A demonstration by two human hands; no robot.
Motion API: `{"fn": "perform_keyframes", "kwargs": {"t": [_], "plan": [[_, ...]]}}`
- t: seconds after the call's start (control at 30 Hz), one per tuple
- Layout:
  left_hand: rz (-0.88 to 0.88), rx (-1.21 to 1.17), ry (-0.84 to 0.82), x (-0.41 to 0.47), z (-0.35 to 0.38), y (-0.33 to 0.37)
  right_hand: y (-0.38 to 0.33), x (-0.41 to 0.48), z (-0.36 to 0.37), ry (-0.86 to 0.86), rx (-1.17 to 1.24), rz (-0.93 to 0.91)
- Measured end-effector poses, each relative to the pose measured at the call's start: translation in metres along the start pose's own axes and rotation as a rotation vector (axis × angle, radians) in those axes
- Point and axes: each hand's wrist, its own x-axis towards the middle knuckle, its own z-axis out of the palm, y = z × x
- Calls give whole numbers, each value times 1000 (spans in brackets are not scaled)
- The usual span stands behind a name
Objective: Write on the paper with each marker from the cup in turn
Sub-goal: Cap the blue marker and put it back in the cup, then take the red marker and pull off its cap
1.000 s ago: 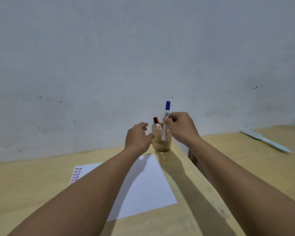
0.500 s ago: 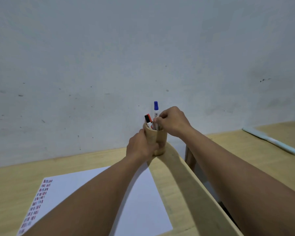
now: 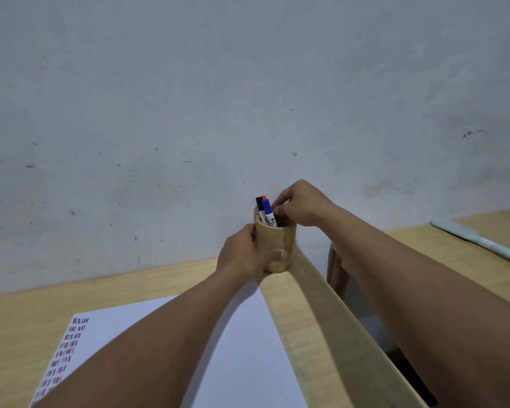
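A round wooden cup (image 3: pixel 276 240) stands at the far right corner of the wooden table (image 3: pixel 130 281), near the wall. My left hand (image 3: pixel 242 254) is wrapped around its left side. Three markers stand inside: a blue-capped marker (image 3: pixel 268 210), a black-capped marker (image 3: pixel 259 201) and a red-capped marker (image 3: pixel 264 197) behind. My right hand (image 3: pixel 304 204) hovers at the cup's rim, fingertips pinched on the blue marker's barrel. The white paper (image 3: pixel 248 348) lies in front of the cup, partly under my left forearm, with rows of coloured marks (image 3: pixel 68 348) along its left edge.
The table's right edge runs just beside the cup, with a gap (image 3: pixel 365 313) to a second wooden table on the right. A long pale blue object (image 3: pixel 483 242) lies on that table. A grey wall stands right behind the cup.
My right hand has lowered the blue marker down into the cup. My left hand closed around the cup's side. The camera view has tilted down and shifted.
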Motion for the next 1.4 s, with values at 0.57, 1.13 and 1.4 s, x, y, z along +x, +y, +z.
{"fn": "perform_keyframes", "kwargs": {"t": [0.57,1.13,1.4], "plan": [[18,-21,6,-2,0,0,8,6,11,27,131,-30],[-28,62,399,-67,-82,51,-69,-78,-23,235,204,-236],[121,-99,405,-129,-145,69,-120,-135,-7,158,111,-309]]}}
